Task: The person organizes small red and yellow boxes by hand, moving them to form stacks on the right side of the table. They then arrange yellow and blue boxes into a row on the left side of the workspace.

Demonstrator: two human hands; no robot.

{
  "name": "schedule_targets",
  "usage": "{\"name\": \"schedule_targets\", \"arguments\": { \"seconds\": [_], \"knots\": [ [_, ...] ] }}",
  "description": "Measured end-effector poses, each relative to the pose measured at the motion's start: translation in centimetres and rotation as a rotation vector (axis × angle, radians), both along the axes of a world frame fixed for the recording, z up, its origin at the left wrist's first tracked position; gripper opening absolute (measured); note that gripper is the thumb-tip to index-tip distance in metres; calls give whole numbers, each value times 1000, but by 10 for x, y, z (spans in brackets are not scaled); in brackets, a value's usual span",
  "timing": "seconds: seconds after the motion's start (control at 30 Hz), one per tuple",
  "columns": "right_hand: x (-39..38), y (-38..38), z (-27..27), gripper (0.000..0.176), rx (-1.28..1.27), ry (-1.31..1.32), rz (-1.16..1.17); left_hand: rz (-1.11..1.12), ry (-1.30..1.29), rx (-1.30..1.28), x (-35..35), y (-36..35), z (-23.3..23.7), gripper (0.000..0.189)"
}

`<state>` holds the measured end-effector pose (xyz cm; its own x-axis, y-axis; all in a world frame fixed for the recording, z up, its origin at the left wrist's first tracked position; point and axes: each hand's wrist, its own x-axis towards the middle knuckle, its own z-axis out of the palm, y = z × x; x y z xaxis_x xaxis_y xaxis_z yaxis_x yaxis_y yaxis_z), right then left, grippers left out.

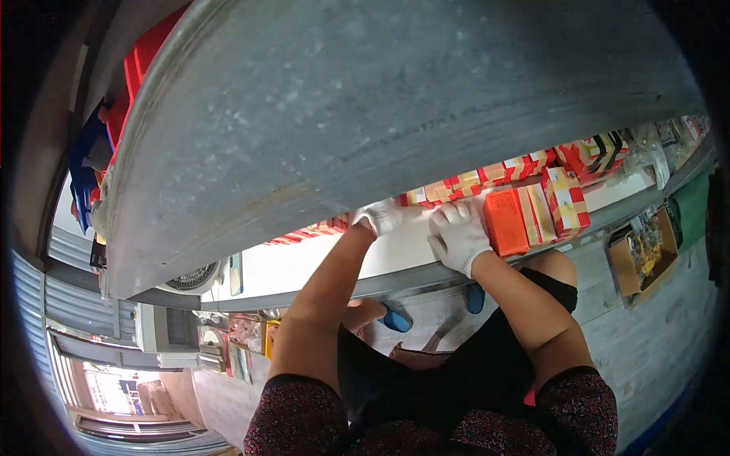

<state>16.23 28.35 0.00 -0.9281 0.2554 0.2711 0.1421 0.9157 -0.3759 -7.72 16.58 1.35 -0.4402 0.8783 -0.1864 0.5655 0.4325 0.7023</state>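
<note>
White gloves cover both my hands over a white shelf surface [388, 257]. My left hand [382, 216] reaches to the lower edge of the big grey metal panel [380, 99]; its fingers are smeared by motion. To the right, my right hand [460, 237] lies palm down, fingers a little bent and apart, with nothing seen in it. Beside its wrist stands an orange box [506, 222]. A red and tan taped box [566, 204] is to the right of that. Behind my hands runs a row of small red and tan boxes [464, 182], partly hidden by the panel.
More red boxes [593, 156] and clear plastic bags [650, 156] are at the right end. A cardboard carton [645, 258] with plastic-wrapped items sits on the floor at right. A round fan [194, 277] is at the left end. The overhanging panel covers much of the shelf.
</note>
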Motion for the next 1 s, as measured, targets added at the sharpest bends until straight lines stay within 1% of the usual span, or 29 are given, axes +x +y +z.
{"name": "schedule_targets", "arguments": {
  "seconds": [0.03, 0.07, 0.13, 0.17, 0.27, 0.37, 0.43, 0.5, 0.53, 0.7, 0.83, 0.97, 1.0],
  "knots": [
    [1, -1, 0, 50, -10, -18, 4, 35, -292, 149, -2, -2, -14, 143],
    [1, -2, -1, 50, -12, -17, 11, 41, -291, 149, 7, 6, -20, 143],
    [-1, -3, -1, 50, -15, 5, -1, 197, -222, 22, 23, 25, -31, 136],
    [-2, -4, -1, 50, -16, 14, -3, 208, -221, 25, 21, 19, -25, 136],
    [-3, -4, 0, 48, -42, -5, 7, 75, 150, -178, 12, 2, 5, 137],
    [-1, -1, 3, 47, -27, -16, 12, -64, 521, -378, 9, -10, 69, 138],
    [1, -2, 4, 46, 10, -20, 11, -184, 290, -668, 42, 1, 201, 146],
    [1, -3, 5, 46, -4, -19, 13, -133, 424, -789, 11, -22, 190, 148],
    [1, -3, 6, 46, -13, -19, 14, -133, 424, -791, 2, -30, 186, 148],
    [2, -3, 10, 45, -34, -35, 21, -162, 608, -837, -34, -69, 172, 146],
    [2, -2, 10, 46, -34, -29, 17, -201, 751, -858, -44, -82, 165, 144],
    [2, -3, 9, 48, -10, -21, 2, -174, 635, -818, -44, -77, 172, 144],
    [1, -3, 9, 48, -11, -18, -1, -177, 639, -818, -43, -74, 173, 144]
  ]
}}
